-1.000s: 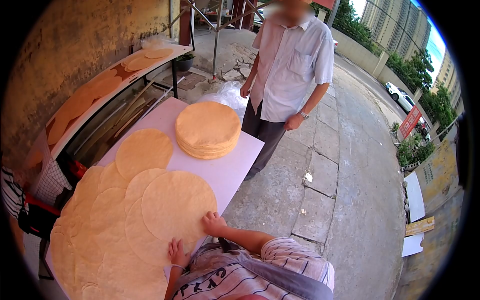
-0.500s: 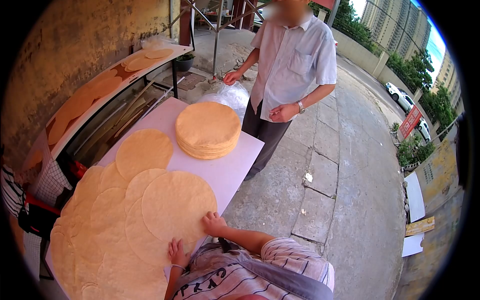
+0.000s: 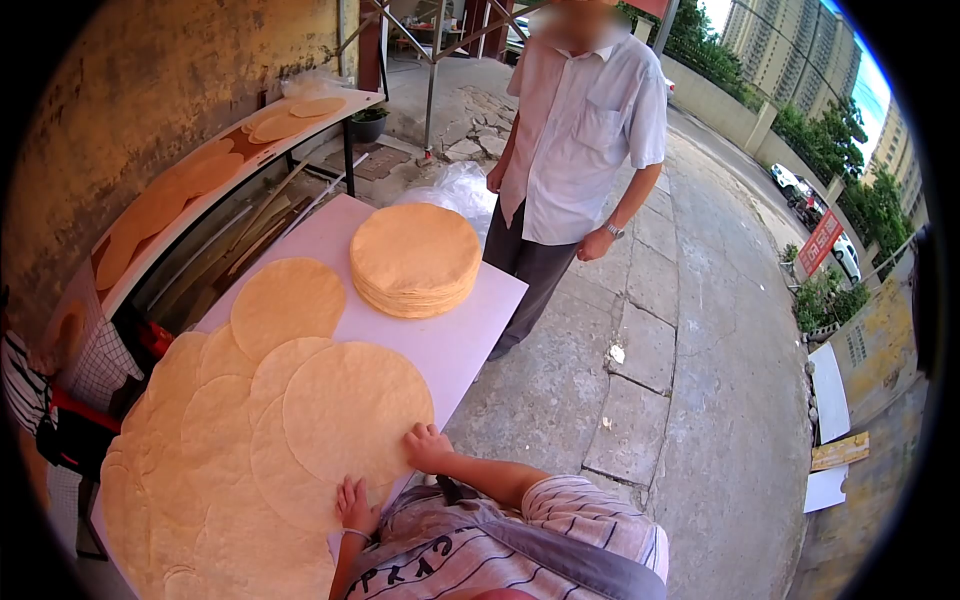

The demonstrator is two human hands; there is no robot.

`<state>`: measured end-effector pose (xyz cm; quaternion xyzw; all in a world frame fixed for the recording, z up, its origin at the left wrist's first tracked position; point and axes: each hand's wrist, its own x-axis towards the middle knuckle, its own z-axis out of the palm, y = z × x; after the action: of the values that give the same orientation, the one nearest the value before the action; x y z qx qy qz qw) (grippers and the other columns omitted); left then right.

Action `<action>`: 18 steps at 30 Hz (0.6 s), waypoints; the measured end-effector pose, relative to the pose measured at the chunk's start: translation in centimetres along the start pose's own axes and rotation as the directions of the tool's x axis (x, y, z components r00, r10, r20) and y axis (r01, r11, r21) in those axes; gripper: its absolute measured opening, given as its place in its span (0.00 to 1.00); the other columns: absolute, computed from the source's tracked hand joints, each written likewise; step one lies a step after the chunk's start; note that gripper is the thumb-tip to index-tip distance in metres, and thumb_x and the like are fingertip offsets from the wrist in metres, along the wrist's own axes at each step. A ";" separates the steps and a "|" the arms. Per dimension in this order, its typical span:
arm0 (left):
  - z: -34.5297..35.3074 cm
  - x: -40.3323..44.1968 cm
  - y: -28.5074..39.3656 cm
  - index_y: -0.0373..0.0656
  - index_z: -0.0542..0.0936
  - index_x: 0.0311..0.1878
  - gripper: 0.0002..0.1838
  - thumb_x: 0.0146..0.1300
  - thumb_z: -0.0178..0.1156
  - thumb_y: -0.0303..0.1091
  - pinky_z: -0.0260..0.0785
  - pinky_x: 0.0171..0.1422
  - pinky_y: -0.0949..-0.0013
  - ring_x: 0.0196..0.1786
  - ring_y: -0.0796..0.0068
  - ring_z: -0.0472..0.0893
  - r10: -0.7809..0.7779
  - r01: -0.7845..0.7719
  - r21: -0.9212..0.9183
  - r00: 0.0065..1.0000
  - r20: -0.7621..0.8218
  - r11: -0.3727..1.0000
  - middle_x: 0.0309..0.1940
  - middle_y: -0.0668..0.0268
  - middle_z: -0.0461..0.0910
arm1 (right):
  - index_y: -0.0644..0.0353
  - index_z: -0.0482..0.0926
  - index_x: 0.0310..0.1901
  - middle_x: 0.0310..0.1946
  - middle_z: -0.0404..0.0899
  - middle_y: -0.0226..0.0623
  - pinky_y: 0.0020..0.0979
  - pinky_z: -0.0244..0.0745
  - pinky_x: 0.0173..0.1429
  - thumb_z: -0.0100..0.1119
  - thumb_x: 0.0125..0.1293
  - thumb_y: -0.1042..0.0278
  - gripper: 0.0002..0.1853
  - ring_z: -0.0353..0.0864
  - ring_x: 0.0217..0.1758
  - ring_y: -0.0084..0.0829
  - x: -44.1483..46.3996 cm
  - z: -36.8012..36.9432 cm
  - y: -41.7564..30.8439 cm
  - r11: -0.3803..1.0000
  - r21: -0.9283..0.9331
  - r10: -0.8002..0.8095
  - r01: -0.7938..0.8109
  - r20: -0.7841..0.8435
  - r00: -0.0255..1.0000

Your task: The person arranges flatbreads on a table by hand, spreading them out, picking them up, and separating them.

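Observation:
Thin, round, tan flatbreads (image 3: 220, 440) overlap in a wide spread over the near part of the pale table (image 3: 490, 300). The uppermost large flatbread (image 3: 355, 405) lies flat close to me. My left hand (image 3: 357, 507) rests on the flatbreads below its lower edge, fingers spread. At the right rim of that uppermost flatbread lies my right hand (image 3: 428, 447), its fingers slightly bent on the edge; neither hand lifts anything. Farther back on the table stands a neat stack of flatbreads (image 3: 415, 260). A single flatbread (image 3: 288, 310) lies left of the stack, partly over others.
A person in a light shirt (image 3: 590, 140) stands beyond the table's far right corner. Along the wall, a long side table (image 3: 345, 105) holds more flatbreads. Clear plastic sheeting (image 3: 460, 190) sits behind the stack. Paved ground (image 3: 560, 400) runs along the right.
The other person's hands have dropped from in front of the body to the sides. My hands and the flatbreads have not visibly moved.

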<state>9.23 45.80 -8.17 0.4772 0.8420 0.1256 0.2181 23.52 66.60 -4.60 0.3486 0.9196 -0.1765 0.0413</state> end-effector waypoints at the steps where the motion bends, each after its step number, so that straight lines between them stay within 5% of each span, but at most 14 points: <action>1: 0.0 0.0 0.0 0.53 0.59 0.66 0.41 0.47 0.64 0.45 0.44 0.67 0.42 0.71 0.47 0.45 0.001 -0.001 0.001 1.000 -0.001 1.000 0.71 0.55 0.45 | 0.54 0.70 0.46 0.49 0.65 0.44 0.43 0.74 0.47 0.58 0.48 0.59 0.21 0.67 0.54 0.48 0.0 0.1 0.1 1.000 0.004 -0.007 0.007 -0.009 1.000; 18: -0.5 -0.1 0.6 0.53 0.62 0.64 0.39 0.46 0.64 0.42 0.43 0.69 0.44 0.72 0.49 0.46 -0.023 0.023 -0.018 1.000 -0.012 1.000 0.71 0.57 0.48 | 0.54 0.68 0.49 0.53 0.63 0.45 0.42 0.73 0.48 0.61 0.49 0.55 0.26 0.65 0.57 0.45 0.4 0.4 0.3 1.000 -0.009 0.000 0.000 0.056 0.998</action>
<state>9.48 45.98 -7.52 0.4646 0.8477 0.1335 0.2186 23.43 66.88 -5.16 0.3432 0.9189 -0.1819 0.0689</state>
